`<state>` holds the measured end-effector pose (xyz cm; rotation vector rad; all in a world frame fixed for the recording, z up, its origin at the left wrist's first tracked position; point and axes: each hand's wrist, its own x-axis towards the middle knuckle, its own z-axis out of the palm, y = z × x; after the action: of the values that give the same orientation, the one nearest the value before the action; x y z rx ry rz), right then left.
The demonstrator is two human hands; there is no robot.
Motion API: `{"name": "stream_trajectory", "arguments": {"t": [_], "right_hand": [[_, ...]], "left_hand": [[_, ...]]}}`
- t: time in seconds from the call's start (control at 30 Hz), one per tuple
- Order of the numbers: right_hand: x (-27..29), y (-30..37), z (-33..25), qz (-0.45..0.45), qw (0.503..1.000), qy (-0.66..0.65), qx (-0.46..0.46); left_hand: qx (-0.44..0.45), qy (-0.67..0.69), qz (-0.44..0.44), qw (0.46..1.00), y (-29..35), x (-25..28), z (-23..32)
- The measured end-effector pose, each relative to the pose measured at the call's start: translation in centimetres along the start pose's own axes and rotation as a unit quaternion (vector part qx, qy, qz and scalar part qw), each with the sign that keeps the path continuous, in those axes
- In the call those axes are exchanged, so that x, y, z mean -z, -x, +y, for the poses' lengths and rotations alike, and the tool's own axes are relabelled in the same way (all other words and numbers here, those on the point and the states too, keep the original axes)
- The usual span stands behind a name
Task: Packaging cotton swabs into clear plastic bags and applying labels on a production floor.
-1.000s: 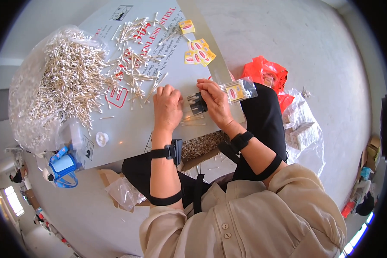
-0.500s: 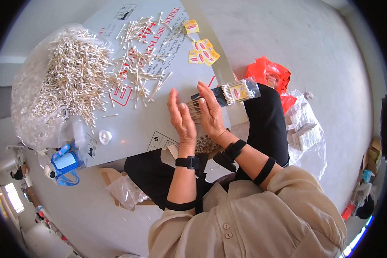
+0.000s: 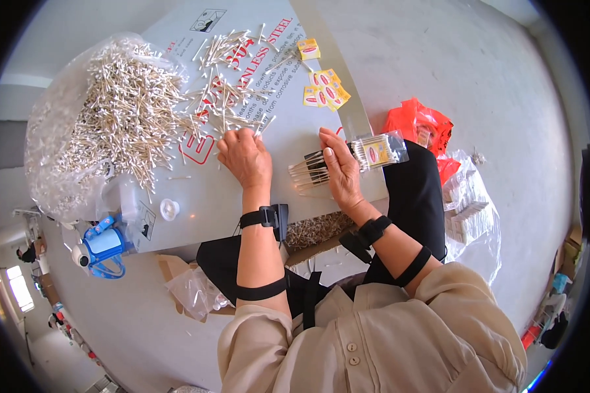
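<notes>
My left hand (image 3: 244,157) is closed, its fingers bent down on the cotton swabs (image 3: 229,118) strewn over the tabletop (image 3: 229,196). Its fingertips are partly hidden among them. My right hand (image 3: 341,175) stands on its edge, fingers stretched and thumb a little apart, over a clear packet (image 3: 378,150) of cotton swabs with a yellow label inside. A fan of swab sticks (image 3: 303,173) shows on the hand's left side, above a black strip (image 3: 318,165). I cannot see the underside of this hand.
A big clear bag (image 3: 52,150) heaped with cotton swabs covers the table's left. Yellow labels (image 3: 326,90) lie near the far right edge. A blue-and-white bottle (image 3: 103,245) and small white cap (image 3: 169,209) are at left. Red (image 3: 410,118) and clear bags (image 3: 472,213) are on the floor.
My left hand has moved away from my right hand, up and left to the strewn swabs, and its fingers have closed. The right hand stays by the packet. The view has shifted slightly.
</notes>
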<state>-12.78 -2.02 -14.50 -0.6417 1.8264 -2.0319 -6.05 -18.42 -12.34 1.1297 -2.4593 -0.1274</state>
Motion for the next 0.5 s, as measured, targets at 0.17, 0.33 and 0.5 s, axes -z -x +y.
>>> {"name": "stream_trajectory", "arguments": {"t": [0.17, 0.33, 0.5], "right_hand": [[0.0, -0.1, -0.1, 0.006, 1.0, -0.007, -0.006], [0.3, -0.3, 0.1, 0.017, 0.998, -0.046, -0.033], [0.2, -0.4, 0.0, 0.021, 0.997, -0.062, -0.048]], "left_hand": [[-0.091, 0.07, -0.027, 0.993, 1.1, -0.5, 1.3], [-0.133, 0.17, -0.074, 0.974, 1.9, 0.2, 2.2], [-0.09, 0.23, -0.081, 0.966, -0.5, -0.1, 1.8]]}}
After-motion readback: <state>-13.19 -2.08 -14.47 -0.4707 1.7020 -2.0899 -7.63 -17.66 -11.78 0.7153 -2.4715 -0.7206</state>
